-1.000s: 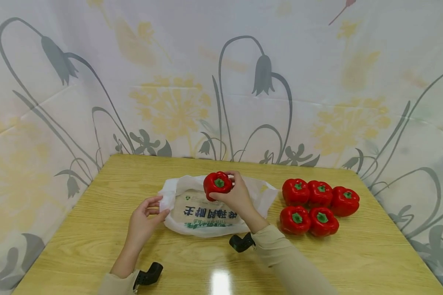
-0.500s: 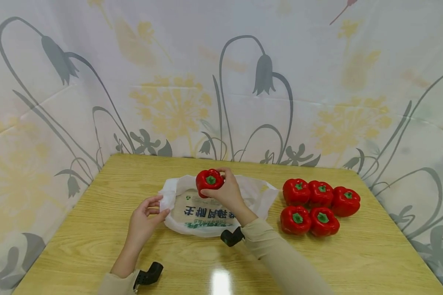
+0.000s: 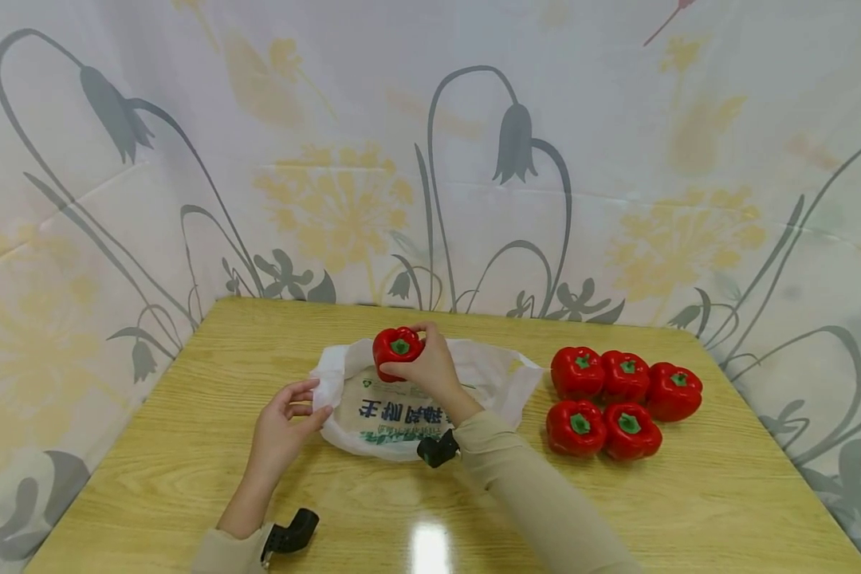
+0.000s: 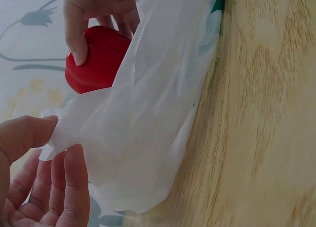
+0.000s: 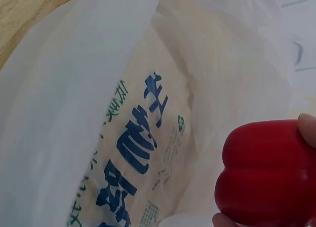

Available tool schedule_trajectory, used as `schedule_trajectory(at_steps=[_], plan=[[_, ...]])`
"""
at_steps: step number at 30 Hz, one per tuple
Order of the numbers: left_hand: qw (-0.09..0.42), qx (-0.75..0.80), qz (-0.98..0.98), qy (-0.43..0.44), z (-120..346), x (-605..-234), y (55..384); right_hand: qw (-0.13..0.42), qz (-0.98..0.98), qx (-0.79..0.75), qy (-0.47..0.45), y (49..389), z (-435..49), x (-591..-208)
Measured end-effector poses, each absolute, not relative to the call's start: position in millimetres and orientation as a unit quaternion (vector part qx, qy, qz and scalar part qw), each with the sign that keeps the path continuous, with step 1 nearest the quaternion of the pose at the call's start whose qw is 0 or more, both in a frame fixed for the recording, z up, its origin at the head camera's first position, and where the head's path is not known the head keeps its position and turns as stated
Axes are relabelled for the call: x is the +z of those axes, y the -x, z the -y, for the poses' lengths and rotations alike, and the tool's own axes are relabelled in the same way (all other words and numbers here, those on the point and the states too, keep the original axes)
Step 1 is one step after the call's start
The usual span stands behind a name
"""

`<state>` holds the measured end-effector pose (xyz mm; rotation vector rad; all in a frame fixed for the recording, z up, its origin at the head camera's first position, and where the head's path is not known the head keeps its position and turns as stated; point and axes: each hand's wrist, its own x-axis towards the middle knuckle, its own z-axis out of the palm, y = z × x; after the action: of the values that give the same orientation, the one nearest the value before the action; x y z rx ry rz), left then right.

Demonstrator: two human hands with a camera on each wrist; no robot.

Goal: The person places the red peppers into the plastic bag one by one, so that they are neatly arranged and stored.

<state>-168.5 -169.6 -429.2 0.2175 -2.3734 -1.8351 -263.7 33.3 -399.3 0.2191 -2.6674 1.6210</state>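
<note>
My right hand (image 3: 428, 368) grips a red bell pepper (image 3: 396, 352) with a green stem, over the far left part of a white plastic bag (image 3: 498, 379). The bag lies spread with its mouth wide, and blue and green printing shows inside it. At the bag's left edge, my left hand (image 3: 283, 426) pinches the rim between thumb and fingers. In the left wrist view the pepper (image 4: 98, 61) is partly hidden behind the raised bag wall (image 4: 133, 138). The right wrist view has the pepper (image 5: 269, 172) at the lower right, beside the printed inside of the bag.
Several more red bell peppers (image 3: 627, 375) stand in two rows on the wooden table (image 3: 151, 446), right of the bag. A flower-patterned cloth (image 3: 330, 96) hangs behind the table. Each wrist carries a black camera mount, such as the left mount (image 3: 292, 532).
My right hand has moved left and slightly away from me, carrying the bell pepper across the bag. The left hand keeps its place at the bag's rim.
</note>
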Motion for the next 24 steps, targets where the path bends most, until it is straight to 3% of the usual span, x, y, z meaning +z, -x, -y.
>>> schedule_trajectory(at_steps=[24], plan=[[0.072,-0.599,0.795,-0.066,170,-432,169,-0.017,0.889,0.456,-0.042,264,-5,-421]])
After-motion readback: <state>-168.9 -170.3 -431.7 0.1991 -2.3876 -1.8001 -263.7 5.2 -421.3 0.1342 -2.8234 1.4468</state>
